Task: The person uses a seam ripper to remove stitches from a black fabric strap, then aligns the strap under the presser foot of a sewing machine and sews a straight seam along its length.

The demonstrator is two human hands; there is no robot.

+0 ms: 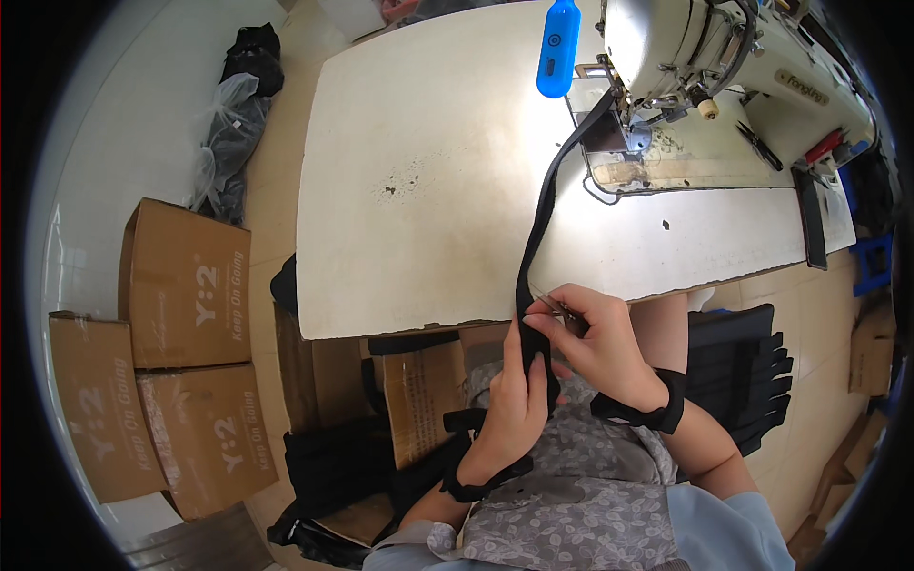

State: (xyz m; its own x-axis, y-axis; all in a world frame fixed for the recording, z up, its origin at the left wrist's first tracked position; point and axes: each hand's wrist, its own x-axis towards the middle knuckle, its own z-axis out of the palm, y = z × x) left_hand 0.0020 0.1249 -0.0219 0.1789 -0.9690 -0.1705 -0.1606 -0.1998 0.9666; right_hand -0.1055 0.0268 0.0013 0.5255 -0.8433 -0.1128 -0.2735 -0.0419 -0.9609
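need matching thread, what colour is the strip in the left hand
The strip is black, best seen in the head view.

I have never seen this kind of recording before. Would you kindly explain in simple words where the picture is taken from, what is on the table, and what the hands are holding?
There is no robot here: these are a person's bare hands, seen from above by a wide camera worn on the head. Its lens makes straight edges look bent. On the white table stands a sewing machine. A long black strip runs from it to the person. The left hand holds the strip near the table's front edge. The right hand holds a small pointed metal tool, perhaps snips, beside it; the fingers partly hide it.
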